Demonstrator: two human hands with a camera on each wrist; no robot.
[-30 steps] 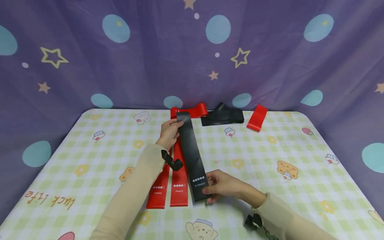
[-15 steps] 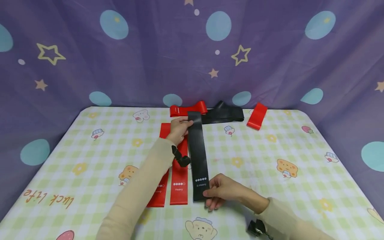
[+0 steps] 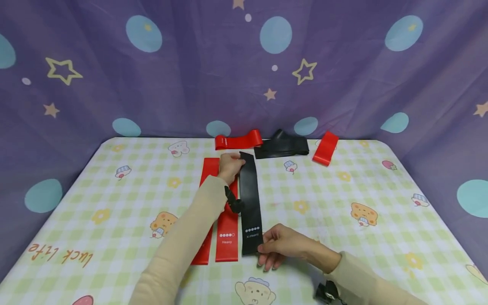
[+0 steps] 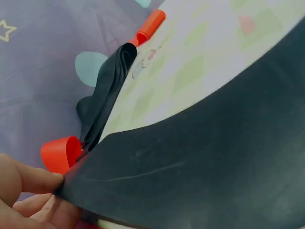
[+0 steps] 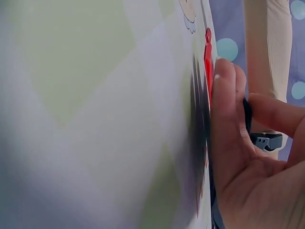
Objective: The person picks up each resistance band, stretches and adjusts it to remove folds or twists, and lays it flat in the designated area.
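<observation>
Mid-scene, a long black band (image 3: pixel 250 205), X-Heavy and five white dots printed at its near end, stretches near to far, unfolded.

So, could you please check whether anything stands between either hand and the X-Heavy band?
Nothing visible: the left hand pinches the black X-Heavy band at its far end, the right hand at its near corner.

The left sleeve (image 3: pixel 183 237) covers much of the outer red band (image 3: pixel 209 168), and print (image 3: pixel 226 142) on the rear red band (image 3: pixel 244 141) is too small to read. The black band (image 4: pixel 190 176) runs past the left wrist view's edge; in the right wrist view, the right fingers (image 5: pixel 224 95) hide most of it.
</observation>
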